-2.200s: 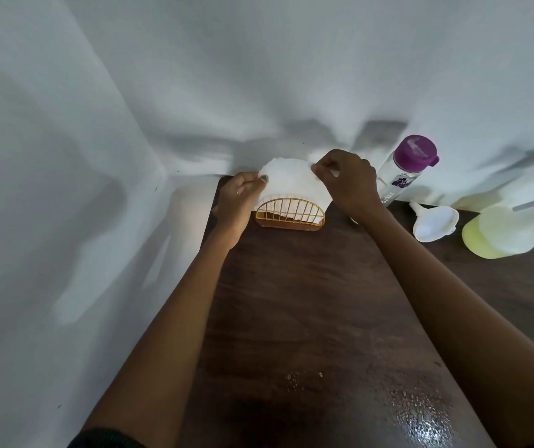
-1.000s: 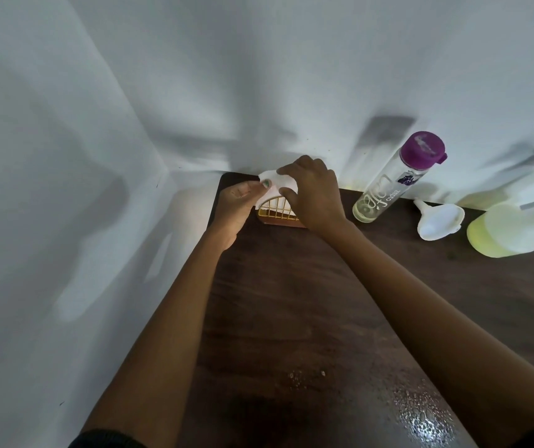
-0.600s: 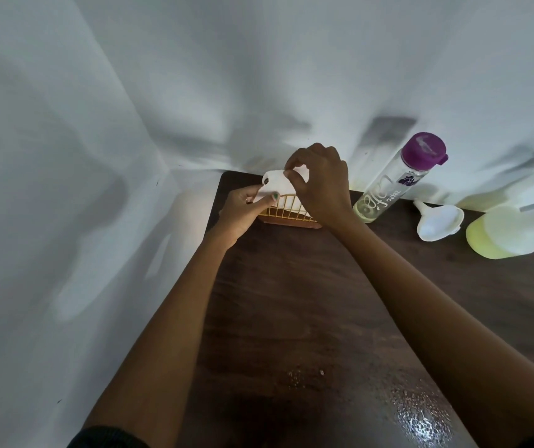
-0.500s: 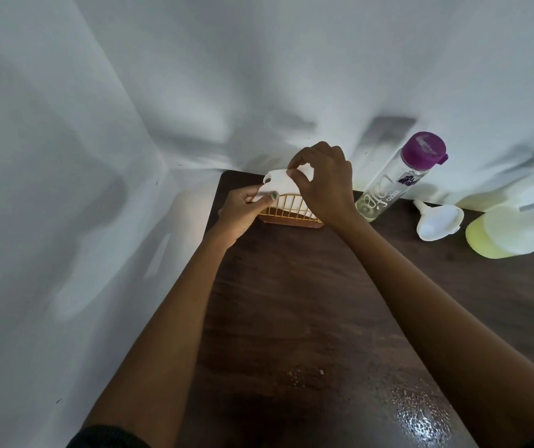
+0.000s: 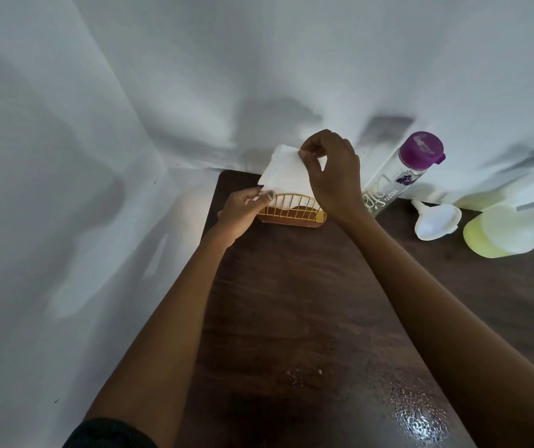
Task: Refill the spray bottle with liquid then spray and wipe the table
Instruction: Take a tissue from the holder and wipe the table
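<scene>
A white napkin [image 5: 283, 174] stands partly raised out of a yellow wire napkin holder [image 5: 291, 213] at the far end of the dark wooden table [image 5: 291, 302]. My right hand [image 5: 333, 176] pinches the napkin's top edge. My left hand [image 5: 241, 211] pinches its lower left corner beside the holder. The spray bottle [image 5: 501, 231] with yellow-green liquid lies at the far right, its trigger head cut off by the frame edge. Sprayed droplets [image 5: 417, 412] glisten on the table near me.
A clear bottle with a purple cap [image 5: 401, 173] leans against the white wall behind the holder. A white funnel [image 5: 435, 219] lies between that bottle and the spray bottle. White walls close in on the left and back of the table.
My right hand has risen, drawing the napkin higher out of the holder. My left hand stays at the napkin's lower corner by the holder.
</scene>
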`<state>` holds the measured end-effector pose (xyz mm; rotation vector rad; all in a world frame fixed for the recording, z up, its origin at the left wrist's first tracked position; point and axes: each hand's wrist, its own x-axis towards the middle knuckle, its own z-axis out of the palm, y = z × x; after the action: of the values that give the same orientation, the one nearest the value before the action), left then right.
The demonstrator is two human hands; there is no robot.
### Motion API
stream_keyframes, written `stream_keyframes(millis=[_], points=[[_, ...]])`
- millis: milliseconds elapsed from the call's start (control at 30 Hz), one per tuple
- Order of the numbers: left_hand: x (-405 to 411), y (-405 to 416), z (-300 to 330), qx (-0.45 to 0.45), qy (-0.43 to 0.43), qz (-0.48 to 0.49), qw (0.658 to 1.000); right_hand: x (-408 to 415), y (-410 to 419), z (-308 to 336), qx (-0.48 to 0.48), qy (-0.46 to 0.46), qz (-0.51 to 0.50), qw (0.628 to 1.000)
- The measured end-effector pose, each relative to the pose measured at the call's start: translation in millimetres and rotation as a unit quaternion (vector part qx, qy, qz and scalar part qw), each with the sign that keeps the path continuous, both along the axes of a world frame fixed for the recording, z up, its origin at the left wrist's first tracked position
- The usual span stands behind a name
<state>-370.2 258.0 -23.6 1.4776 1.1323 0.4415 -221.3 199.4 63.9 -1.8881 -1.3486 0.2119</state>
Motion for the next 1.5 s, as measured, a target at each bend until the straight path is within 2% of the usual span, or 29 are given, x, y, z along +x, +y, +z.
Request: stream_keyframes(millis=[267, 333, 400, 567, 667, 767, 867, 933, 1033, 1200, 1367, 1500], points=[[0, -4, 1, -0.025, 0.056, -0.034, 0.998, 6, -1, 10, 0.072, 0.057, -0.042, 0.995], [1, -5, -2, 0.008, 0.114, -0.007, 0.993, 8, -1, 9, 0.071, 0.061, -0.045, 0.995], [2, -7, -2, 0.034, 0.133, 0.054, 0.989, 9, -1, 10, 0.075, 0.064, -0.046, 0.994], [8, -21, 9, 0.053, 0.068, 0.188, 0.978, 8, -3, 19, 0.117, 0.069, -0.055, 0.989], [11, -25, 24, 0.088, -0.022, 0.236, 0.967, 8, -4, 26, 0.137, 0.081, -0.056, 0.986], [17, -23, 43, 0.082, -0.11, 0.178, 0.975, 9, -3, 30, 0.132, 0.109, -0.05, 0.984], [24, -18, 62, 0.015, -0.166, 0.103, 0.981, 11, 2, 31, 0.116, 0.154, -0.059, 0.979], [28, -16, 67, -0.026, -0.181, 0.099, 0.978, 13, 5, 29, 0.106, 0.183, -0.079, 0.974], [30, -16, 68, -0.081, -0.215, 0.144, 0.962, 16, 7, 24, 0.074, 0.215, -0.106, 0.968], [28, -17, 65, -0.098, -0.214, 0.197, 0.952, 11, -2, 13, 0.032, 0.151, -0.076, 0.985], [27, -20, 62, -0.115, -0.202, 0.167, 0.958, -5, -11, -1, -0.075, 0.157, 0.037, 0.984], [25, -19, 62, -0.125, -0.197, 0.14, 0.962, -8, -14, -8, -0.056, 0.146, -0.004, 0.988]])
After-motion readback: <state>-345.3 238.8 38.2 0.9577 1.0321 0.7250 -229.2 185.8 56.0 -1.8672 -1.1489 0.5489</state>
